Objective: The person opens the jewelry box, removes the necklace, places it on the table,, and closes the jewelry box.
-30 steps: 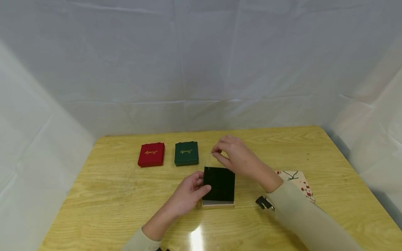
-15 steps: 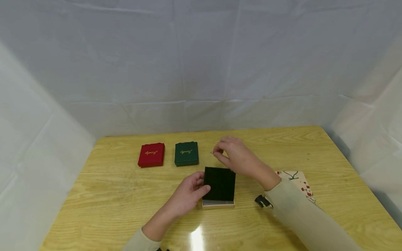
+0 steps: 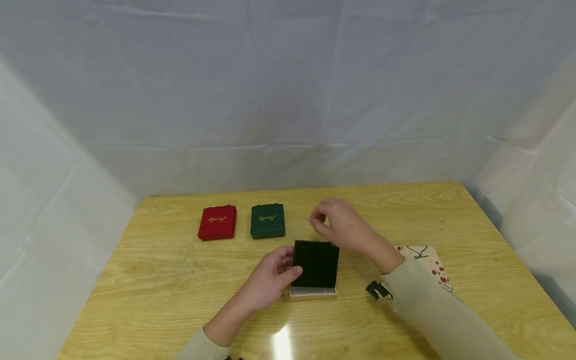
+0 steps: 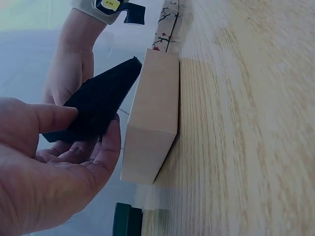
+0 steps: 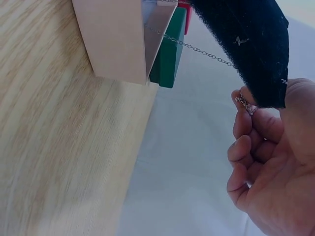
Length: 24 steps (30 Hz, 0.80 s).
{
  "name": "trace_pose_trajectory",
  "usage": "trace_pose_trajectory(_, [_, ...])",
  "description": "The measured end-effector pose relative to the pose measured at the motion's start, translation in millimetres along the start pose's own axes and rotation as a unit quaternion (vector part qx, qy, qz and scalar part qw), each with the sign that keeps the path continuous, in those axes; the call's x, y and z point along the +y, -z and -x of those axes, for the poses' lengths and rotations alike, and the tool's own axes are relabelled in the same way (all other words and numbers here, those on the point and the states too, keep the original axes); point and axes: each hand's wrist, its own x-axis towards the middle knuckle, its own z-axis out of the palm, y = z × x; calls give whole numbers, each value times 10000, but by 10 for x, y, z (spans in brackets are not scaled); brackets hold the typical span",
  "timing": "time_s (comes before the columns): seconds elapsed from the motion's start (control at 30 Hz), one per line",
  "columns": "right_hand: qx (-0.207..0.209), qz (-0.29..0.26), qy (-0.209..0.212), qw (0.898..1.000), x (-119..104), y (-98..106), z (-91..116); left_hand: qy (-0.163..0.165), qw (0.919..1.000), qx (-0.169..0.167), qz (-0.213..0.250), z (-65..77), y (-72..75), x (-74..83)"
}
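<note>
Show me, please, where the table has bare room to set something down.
The table is bare left of the left hand, in front of the red box, and at the far right, behind the floral lid and right of the right hand. It is crowded mid-table, around the black pad, chain and open box.

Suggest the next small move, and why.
Probably the right hand should gently ease up the sparkling silver jewellery piece it pinches: a thin silver chain spans from the open beige cardboard box to the square black velvet pad the left hand holds tilted, so a quick tug might snag.
</note>
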Motion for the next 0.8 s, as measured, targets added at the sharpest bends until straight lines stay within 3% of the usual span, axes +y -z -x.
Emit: trace_pose_trajectory(0.8, [-189, -539, -670, 9961, 138, 110, 73, 72, 9996, 197, -173, 19, -6, 16])
